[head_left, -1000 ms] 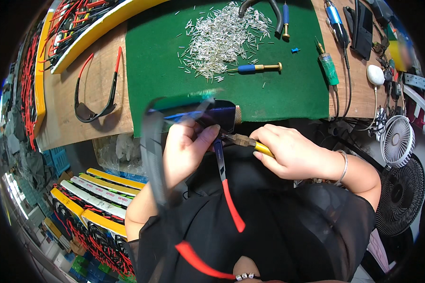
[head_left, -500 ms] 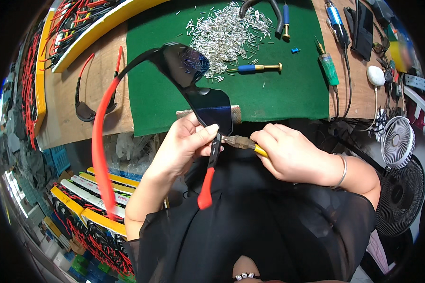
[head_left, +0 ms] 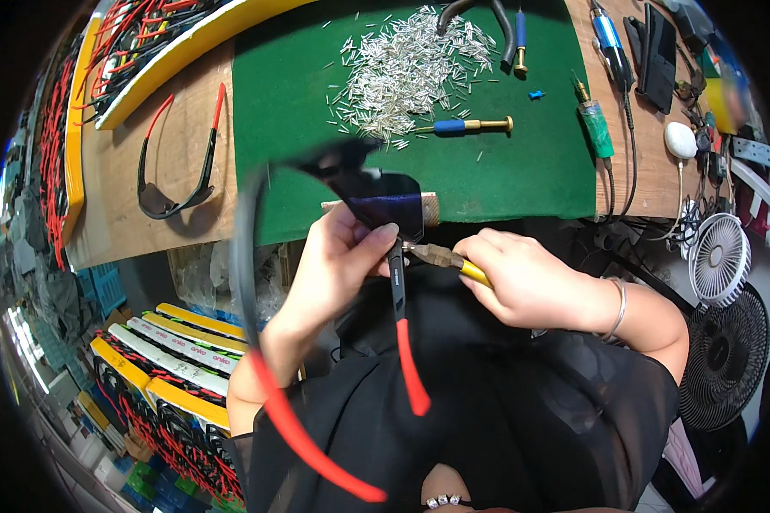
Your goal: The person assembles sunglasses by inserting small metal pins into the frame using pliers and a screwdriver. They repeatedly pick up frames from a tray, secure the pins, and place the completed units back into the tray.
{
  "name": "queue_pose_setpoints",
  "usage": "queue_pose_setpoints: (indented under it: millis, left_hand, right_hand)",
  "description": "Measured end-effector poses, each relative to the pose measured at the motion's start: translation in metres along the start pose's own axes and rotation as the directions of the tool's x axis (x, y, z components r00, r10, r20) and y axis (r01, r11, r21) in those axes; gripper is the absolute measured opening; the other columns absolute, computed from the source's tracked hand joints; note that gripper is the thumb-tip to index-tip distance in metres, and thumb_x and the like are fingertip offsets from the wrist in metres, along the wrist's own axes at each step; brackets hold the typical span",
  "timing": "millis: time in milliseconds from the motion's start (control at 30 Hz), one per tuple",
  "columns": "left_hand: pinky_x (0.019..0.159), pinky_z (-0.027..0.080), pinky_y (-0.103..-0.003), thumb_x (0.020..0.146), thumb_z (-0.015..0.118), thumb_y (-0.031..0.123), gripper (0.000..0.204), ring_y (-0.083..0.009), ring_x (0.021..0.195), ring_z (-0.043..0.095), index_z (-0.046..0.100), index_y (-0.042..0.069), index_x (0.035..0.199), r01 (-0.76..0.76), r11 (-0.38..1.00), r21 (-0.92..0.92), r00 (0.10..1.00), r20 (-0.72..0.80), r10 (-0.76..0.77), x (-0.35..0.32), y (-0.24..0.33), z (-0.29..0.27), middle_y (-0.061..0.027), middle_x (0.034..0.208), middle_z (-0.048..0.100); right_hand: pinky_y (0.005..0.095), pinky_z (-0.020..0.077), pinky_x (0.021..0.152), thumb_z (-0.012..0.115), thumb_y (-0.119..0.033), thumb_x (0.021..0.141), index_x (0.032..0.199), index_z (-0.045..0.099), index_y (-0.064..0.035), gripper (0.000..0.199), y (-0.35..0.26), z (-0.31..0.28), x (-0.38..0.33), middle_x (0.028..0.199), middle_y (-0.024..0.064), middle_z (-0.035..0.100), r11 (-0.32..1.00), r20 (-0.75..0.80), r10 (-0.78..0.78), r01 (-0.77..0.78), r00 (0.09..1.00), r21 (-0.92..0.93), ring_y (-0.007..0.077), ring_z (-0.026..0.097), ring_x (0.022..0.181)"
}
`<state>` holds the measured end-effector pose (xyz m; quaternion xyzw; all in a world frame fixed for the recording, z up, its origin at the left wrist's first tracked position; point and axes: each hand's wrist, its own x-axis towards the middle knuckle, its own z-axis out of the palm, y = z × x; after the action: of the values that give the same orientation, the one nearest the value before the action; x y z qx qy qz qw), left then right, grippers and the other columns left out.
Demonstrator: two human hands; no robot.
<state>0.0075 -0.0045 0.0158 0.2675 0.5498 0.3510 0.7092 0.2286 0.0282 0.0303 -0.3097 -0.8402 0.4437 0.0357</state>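
My left hand (head_left: pixel 342 256) pinches a pair of dark-lensed sunglasses (head_left: pixel 392 205) near the hinge of one arm. Both of its arms are black with red tips and point toward me; the left one is smeared by motion. Closed around yellow-handled pliers (head_left: pixel 441 256), my right hand (head_left: pixel 530 278) holds their jaws against the sunglasses' hinge. Whatever small part sits in the jaws cannot be made out. Beyond the hands, a large heap of small silvery pins (head_left: pixel 402 73) lies on a green mat (head_left: pixel 522 171). A blue-and-brass screwdriver (head_left: pixel 466 126) rests beside the heap.
Another pair of sunglasses (head_left: pixel 175 209) lies on the wooden table at left, near a yellow-edged tray (head_left: pixel 167 64) of frames. A green-handled tool (head_left: pixel 595 128) and a blue tool (head_left: pixel 607 38) with cords lie at right. A white fan (head_left: pixel 719 256) stands beyond.
The sunglasses have tilted in my left hand: the lenses dropped lower, and both arms swung down and to the right. The pliers stay at the hinge.
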Motion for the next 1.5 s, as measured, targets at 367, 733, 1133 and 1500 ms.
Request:
queue_pose_setpoints:
  millis: [367,733,1133,1500]
  left_hand:
    - [0.062,0.046,-0.021,0.084,0.055,0.006,0.014,-0.0092,0.070,0.056,0.052,0.001,0.096,-0.276,0.928,0.249,0.958,-0.009,0.287,0.001,-0.018,-0.002,-0.0063,0.083,0.059]
    - [0.058,0.045,-0.019,0.084,0.055,0.005,0.014,-0.0066,0.064,0.054,0.053,-0.001,0.096,-0.067,0.991,0.117,0.995,-0.065,0.075,0.000,0.003,0.011,-0.0034,0.078,0.059]
    - [0.048,0.046,-0.019,0.084,0.057,0.007,0.014,-0.0075,0.052,0.053,0.048,-0.003,0.084,0.071,0.997,-0.028,0.997,-0.023,-0.072,0.000,0.009,0.009,-0.0044,0.067,0.055]
    - [0.048,0.042,-0.018,0.083,0.056,0.006,0.017,-0.0072,0.054,0.052,0.052,-0.003,0.098,0.108,0.993,0.041,0.992,-0.073,-0.105,0.001,0.003,0.008,-0.0026,0.072,0.057]
  right_hand:
    - [0.0363,0.0457,0.069,0.049,-0.024,0.088,0.097,0.052,0.0014,0.027,-0.002,-0.027,0.010,0.079,0.0184,0.059,0.686,0.520,0.199,-0.497,0.831,0.531,0.0307,0.059,0.083]
    - [0.0377,0.0464,0.065,0.053,-0.014,0.082,0.094,0.049,0.0021,0.021,0.002,0.002,-0.005,0.078,0.0171,0.053,0.991,-0.020,-0.017,0.014,1.000,-0.136,0.0320,0.056,0.073]
    - [0.0360,0.0466,0.066,0.056,-0.012,0.078,0.093,0.048,0.0023,0.022,-0.002,0.001,-0.007,0.078,0.0151,0.052,0.936,-0.049,-0.096,0.073,0.994,-0.345,0.0305,0.055,0.071]
    - [0.0350,0.0446,0.066,0.051,-0.017,0.084,0.091,0.052,0.0021,0.020,-0.005,0.000,-0.007,0.078,0.0150,0.053,0.991,0.053,0.085,-0.090,0.995,0.101,0.0284,0.055,0.072]
